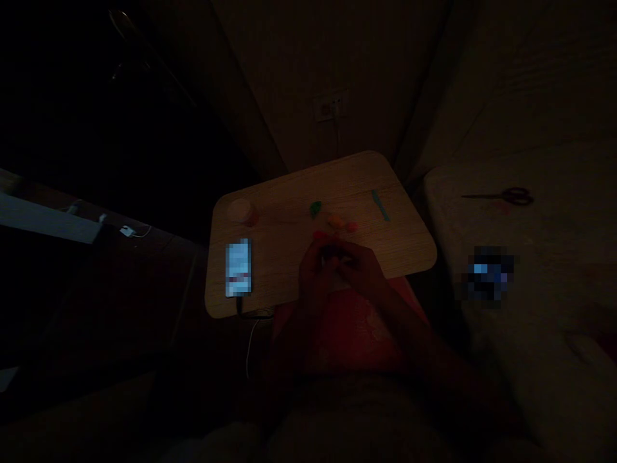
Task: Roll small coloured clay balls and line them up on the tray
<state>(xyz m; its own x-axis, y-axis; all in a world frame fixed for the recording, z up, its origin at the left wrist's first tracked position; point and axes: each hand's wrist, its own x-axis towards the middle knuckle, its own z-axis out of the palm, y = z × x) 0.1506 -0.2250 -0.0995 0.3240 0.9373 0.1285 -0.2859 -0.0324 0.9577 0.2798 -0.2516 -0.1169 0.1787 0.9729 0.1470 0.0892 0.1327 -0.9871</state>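
Observation:
Both my hands meet above the front edge of a small wood-grain table, in very dim light. My left hand has its fingers curled in, and my right hand bends its fingers against it. A bright red-pink lump shows at the fingertips of my left hand; whether it is held or lies on the table is unclear. What is between the fingers is hidden. Just beyond lie a yellow-orange lump, a pink-orange lump and a dark green piece. Farther right is a flat light-blue plastic knife-like tool.
On the left of the table stand a pale round tub and a lit, blurred phone with a cable. A red surface lies below my hands. Scissors and a blurred dark device rest on the pale surface at right.

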